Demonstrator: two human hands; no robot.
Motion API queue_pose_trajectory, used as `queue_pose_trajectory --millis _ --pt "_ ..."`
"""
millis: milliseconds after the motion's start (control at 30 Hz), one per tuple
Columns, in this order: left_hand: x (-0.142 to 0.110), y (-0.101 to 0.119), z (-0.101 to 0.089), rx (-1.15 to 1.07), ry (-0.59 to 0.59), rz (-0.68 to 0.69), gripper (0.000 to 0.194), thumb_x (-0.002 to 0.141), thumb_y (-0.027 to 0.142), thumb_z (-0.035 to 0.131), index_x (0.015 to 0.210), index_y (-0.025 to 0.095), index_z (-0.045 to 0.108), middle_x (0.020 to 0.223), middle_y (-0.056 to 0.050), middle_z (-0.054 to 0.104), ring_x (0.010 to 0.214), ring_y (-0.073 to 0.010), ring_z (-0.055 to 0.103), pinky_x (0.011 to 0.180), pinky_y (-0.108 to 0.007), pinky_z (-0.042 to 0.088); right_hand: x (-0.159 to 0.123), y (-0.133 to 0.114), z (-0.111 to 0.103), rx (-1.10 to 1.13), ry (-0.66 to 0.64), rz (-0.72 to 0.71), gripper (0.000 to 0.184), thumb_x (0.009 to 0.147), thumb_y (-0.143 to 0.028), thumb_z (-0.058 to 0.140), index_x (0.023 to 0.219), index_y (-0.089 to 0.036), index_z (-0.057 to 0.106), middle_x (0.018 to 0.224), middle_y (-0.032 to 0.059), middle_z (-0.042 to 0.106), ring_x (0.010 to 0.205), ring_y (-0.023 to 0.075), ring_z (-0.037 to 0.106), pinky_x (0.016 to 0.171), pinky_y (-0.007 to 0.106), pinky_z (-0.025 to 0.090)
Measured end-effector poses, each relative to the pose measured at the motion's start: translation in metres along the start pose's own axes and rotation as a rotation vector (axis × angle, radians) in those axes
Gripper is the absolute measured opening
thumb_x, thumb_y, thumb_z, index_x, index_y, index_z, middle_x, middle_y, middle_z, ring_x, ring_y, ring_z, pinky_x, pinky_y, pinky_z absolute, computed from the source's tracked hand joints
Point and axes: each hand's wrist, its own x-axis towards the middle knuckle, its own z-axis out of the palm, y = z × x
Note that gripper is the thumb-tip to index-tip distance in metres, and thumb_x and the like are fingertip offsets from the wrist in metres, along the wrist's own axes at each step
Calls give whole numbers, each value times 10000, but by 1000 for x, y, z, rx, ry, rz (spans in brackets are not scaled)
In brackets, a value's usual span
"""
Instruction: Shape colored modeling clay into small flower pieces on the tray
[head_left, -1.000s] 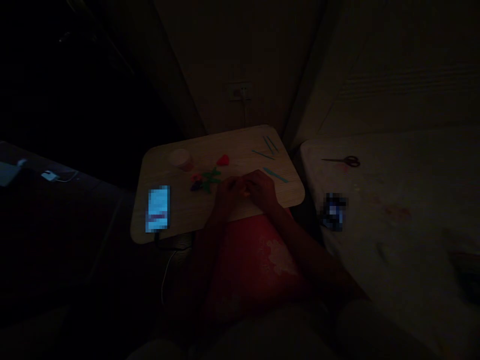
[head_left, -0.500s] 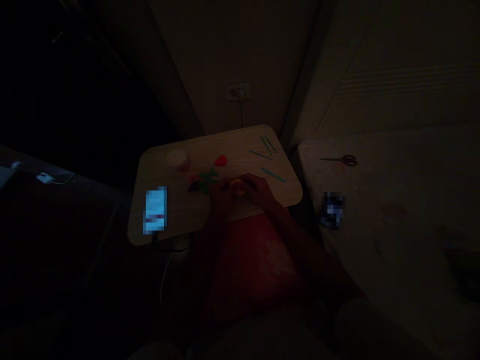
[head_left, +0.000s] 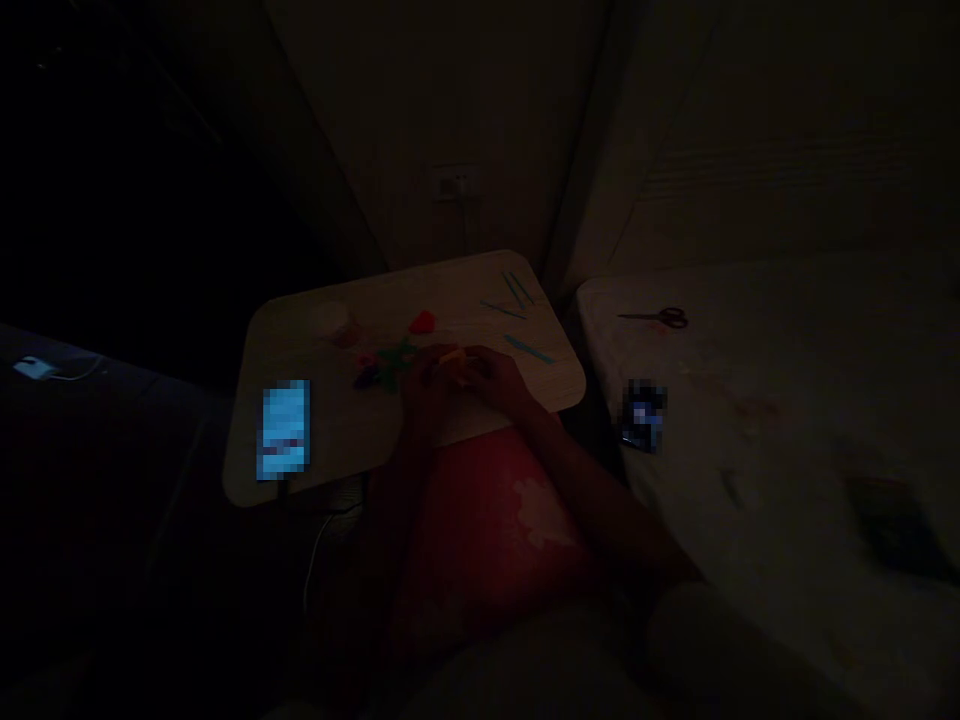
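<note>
In dim light, my left hand (head_left: 422, 388) and my right hand (head_left: 495, 378) meet over the near side of a small wooden table (head_left: 337, 420). Both are closed around an orange piece (head_left: 452, 356), which looks like modelling clay; their fingers partly hide it. Just left of my left hand lie green pieces (head_left: 394, 362), a dark purple lump (head_left: 367, 377) and a pinkish-red lump (head_left: 364, 358). Behind my hands sits a red lump (head_left: 422, 322). Several thin blue-green sticks (head_left: 517, 290) and a wider blue-green tool (head_left: 529, 349) rest on the right.
A lidded tub (head_left: 334, 322) stands at the table's back left, with a lit phone (head_left: 283, 430) at the front left. On a pale surface to the right are scissors (head_left: 660, 318) and a blurred dark device (head_left: 643, 415). A wall socket (head_left: 454, 183) holds a plug.
The view has swung slightly, shifting everything left. Between my fingers the orange piece has come up and shows more than a second ago; both hands stay together on it.
</note>
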Motion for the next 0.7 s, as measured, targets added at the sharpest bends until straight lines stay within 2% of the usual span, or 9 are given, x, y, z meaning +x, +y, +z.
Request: queue_pose_trajectory --millis 67,167,300,433,700 --pt "1 -2 0 41 8 41 264 863 422 762 1011 205 787 1113 -82 757 1081 -241 702 974 -373 578 1 -2 -1 15 9 -15 303 908 -360 639 1140 -194 742 1033 74 793 890 200 723 805 318 568" --pt "0 -1 0 108 4 82 228 886 401 746 1001 211 800 1056 -71 751 1030 -227 698 937 -358 578 1 -7 -3 9 -26 -29 308 939 -431 613 1075 -196 757 1064 75 786 967 208 713 864 322 547" --pt "-2 5 0 199 2 103 227 933 349 703 1085 222 813 1070 -77 729 1022 -229 686 924 -354 568 -1 -13 -4 -45 -71 -33 396 975 -521 572 1092 -184 742 1017 67 770 892 191 686 808 297 516" --pt "-2 9 0 294 -46 147 278 987 306 620 1191 239 796 1082 -82 693 1004 -227 671 939 -369 561 -2 -15 -3 -203 -61 -35 374 997 -520 545 1024 -178 695 936 58 737 810 182 636 751 292 470" --pt "-3 10 2 332 -120 239 242 987 293 601 1065 240 824 1026 -70 675 959 -217 652 895 -374 574 -1 -20 0 -363 -48 27 363 1056 -495 474 1074 -189 669 975 87 755 853 205 662 745 297 438"
